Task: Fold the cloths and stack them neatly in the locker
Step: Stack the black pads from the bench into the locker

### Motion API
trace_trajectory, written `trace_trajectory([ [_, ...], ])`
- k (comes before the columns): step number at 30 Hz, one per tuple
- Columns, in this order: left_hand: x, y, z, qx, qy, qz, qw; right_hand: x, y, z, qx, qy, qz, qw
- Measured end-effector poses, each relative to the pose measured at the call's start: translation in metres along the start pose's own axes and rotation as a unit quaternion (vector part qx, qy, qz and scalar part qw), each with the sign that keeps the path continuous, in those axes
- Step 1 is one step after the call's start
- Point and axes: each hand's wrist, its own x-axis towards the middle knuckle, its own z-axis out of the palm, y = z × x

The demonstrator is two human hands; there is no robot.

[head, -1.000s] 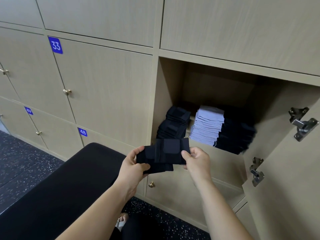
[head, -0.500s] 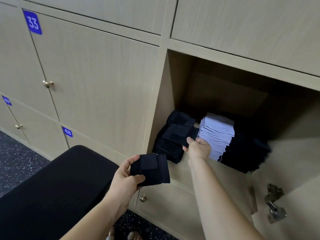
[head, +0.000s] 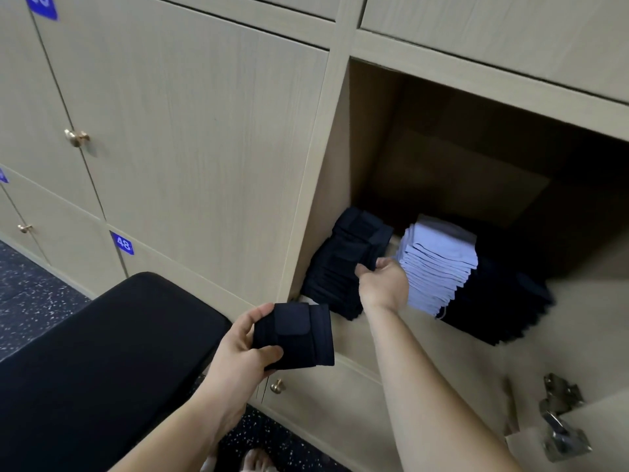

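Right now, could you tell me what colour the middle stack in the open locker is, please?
The middle stack is pale blue-lilac, seen clearly in the head view.

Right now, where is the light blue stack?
In the head view, the light blue stack stands in the open locker, between the left dark stack and the right dark stack.

The right hand (head: 383, 284) buries its fingertips in the dark stack (head: 337, 267), so its grip there is unclear. Most of the left hand's (head: 238, 345) fingers are hidden behind the folded cloth (head: 296, 335). The far black stack (head: 503, 308) fades into shadow, perhaps running deeper. The top edge crops a blue number plate (head: 42, 6); the bottom edge crops a foot (head: 255, 463).
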Motion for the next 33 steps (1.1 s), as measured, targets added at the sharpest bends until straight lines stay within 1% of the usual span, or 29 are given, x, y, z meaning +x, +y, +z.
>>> trace_trajectory([
  [1, 0.0, 0.0, 0.0, 0.0, -0.001, 0.001, 1.0, 0.0, 0.001, -0.001, -0.05, 0.001, -0.019, 0.999],
  [4, -0.002, 0.003, -0.001, 0.002, -0.001, 0.006, 1.0, 0.0, 0.001, -0.007, -0.112, 0.0, -0.042, 0.993],
  [9, -0.008, 0.007, 0.0, -0.004, -0.006, 0.018, 1.0, -0.005, 0.0, -0.018, -0.133, 0.006, -0.042, 0.99],
  [11, -0.011, 0.007, 0.001, -0.004, -0.004, 0.024, 1.0, -0.015, -0.002, -0.029, -0.106, 0.01, -0.053, 0.993],
  [13, -0.016, 0.009, 0.002, -0.005, 0.0, 0.031, 1.0, -0.033, -0.004, -0.043, -0.05, 0.0, -0.066, 0.997],
  [15, -0.022, 0.011, 0.006, -0.012, 0.003, 0.041, 0.999, -0.058, -0.001, -0.057, 0.02, -0.039, -0.062, 0.997],
  [17, -0.029, 0.014, 0.012, -0.024, 0.016, 0.049, 0.998, -0.086, 0.004, -0.068, 0.094, -0.103, -0.034, 0.99],
  [20, -0.038, 0.013, 0.018, -0.03, 0.03, 0.06, 0.997, -0.129, 0.011, -0.083, 0.146, -0.209, 0.059, 0.965],
  [22, -0.046, 0.011, 0.02, -0.008, 0.038, 0.072, 0.997, -0.152, 0.017, -0.088, 0.168, -0.275, 0.124, 0.938],
  [24, -0.055, 0.009, 0.023, 0.01, 0.041, 0.077, 0.996, -0.172, 0.02, -0.09, 0.19, -0.333, 0.146, 0.912],
  [26, -0.063, 0.008, 0.023, 0.013, 0.031, 0.07, 0.997, -0.186, 0.02, -0.091, 0.213, -0.341, 0.136, 0.905],
  [29, -0.072, 0.01, 0.018, 0.024, 0.021, 0.059, 0.998, -0.194, 0.012, -0.099, 0.24, -0.306, 0.118, 0.913],
  [31, -0.079, 0.016, 0.015, 0.005, 0.013, 0.044, 0.999, -0.195, 0.007, -0.109, 0.208, -0.304, 0.093, 0.925],
  [33, -0.084, 0.023, 0.013, 0.01, 0.001, 0.038, 0.999, -0.194, 0.005, -0.118, 0.163, -0.315, 0.066, 0.933],
])
